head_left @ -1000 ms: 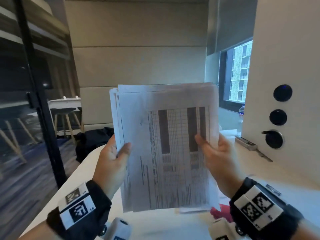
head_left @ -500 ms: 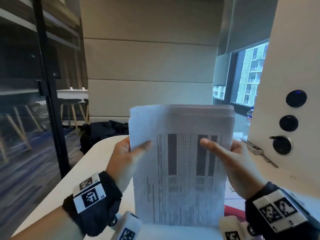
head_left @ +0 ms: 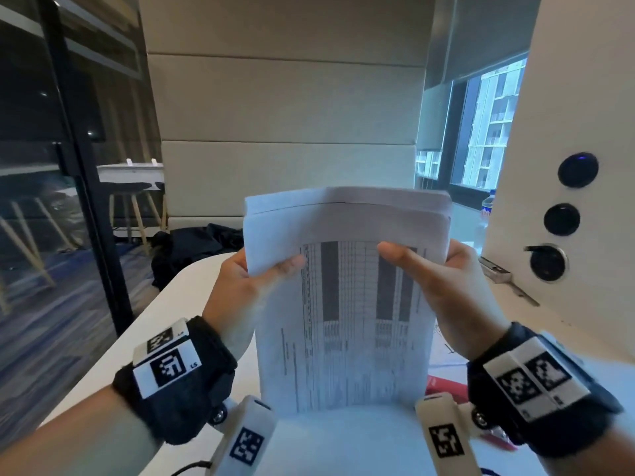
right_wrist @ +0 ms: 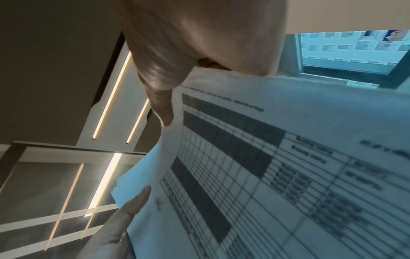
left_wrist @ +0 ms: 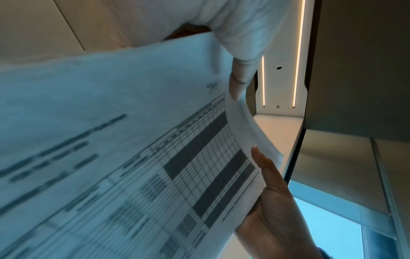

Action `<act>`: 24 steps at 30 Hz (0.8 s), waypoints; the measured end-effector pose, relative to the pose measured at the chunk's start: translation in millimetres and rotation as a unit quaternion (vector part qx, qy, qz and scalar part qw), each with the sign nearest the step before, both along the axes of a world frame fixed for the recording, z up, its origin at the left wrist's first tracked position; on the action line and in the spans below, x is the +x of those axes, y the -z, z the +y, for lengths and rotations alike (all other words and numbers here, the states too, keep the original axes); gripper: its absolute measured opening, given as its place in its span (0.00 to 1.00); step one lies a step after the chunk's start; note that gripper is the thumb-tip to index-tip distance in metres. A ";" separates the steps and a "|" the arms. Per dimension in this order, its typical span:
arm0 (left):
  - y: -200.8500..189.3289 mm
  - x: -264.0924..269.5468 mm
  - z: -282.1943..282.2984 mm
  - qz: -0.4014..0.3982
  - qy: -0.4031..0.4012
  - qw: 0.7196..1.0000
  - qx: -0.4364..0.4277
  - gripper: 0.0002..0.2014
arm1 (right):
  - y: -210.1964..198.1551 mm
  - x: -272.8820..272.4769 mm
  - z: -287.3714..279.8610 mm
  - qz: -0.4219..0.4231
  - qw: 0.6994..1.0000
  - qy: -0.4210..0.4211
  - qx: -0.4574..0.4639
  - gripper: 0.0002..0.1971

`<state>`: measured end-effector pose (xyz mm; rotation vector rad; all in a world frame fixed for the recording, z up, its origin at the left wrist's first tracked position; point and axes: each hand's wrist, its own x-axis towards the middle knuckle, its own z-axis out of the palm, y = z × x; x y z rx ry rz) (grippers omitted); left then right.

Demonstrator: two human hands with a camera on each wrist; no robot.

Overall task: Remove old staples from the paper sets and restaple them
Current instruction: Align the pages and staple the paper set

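A stack of printed paper sets (head_left: pixel 347 304) stands upright with its bottom edge on the white table (head_left: pixel 343 438); the front sheet carries a table with dark columns. My left hand (head_left: pixel 240 286) grips the stack's left edge, thumb across the front. My right hand (head_left: pixel 443 286) grips the right edge, thumb on the front sheet. The left wrist view shows the paper stack (left_wrist: pixel 111 157) close up, with my right hand (left_wrist: pixel 270 201) at its far edge. In the right wrist view the paper stack (right_wrist: pixel 277 175) fills the frame with my left hand's thumb (right_wrist: pixel 133 206) on its edge. No staple is visible.
A red item (head_left: pixel 446 386) lies on the table behind the stack at right. A stapler-like metal tool (head_left: pixel 498 273) lies by the white wall panel with three round black knobs (head_left: pixel 561 218). A black bag (head_left: pixel 192 249) sits beyond the table's far edge. A glass partition stands at left.
Both hands have lowered the paper stack until its bottom edge meets the table, and the uneven sheets have lined up more squarely. The view has tilted slightly upward.
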<state>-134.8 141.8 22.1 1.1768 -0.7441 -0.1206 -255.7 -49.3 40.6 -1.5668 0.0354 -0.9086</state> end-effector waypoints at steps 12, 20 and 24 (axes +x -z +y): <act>47.6 -10.8 -0.5 0.018 0.013 0.997 0.069 0.19 | 57.2 -2.7 -7.0 0.102 0.993 0.024 0.049 0.13; 57.9 -6.4 0.3 -0.002 -0.046 0.992 0.118 0.10 | 63.8 -15.9 -29.3 0.396 0.884 -0.038 -0.247 0.24; 58.1 5.2 0.2 0.003 -0.077 0.987 0.140 0.06 | 67.1 -25.6 -50.7 0.581 0.628 0.024 -0.516 0.28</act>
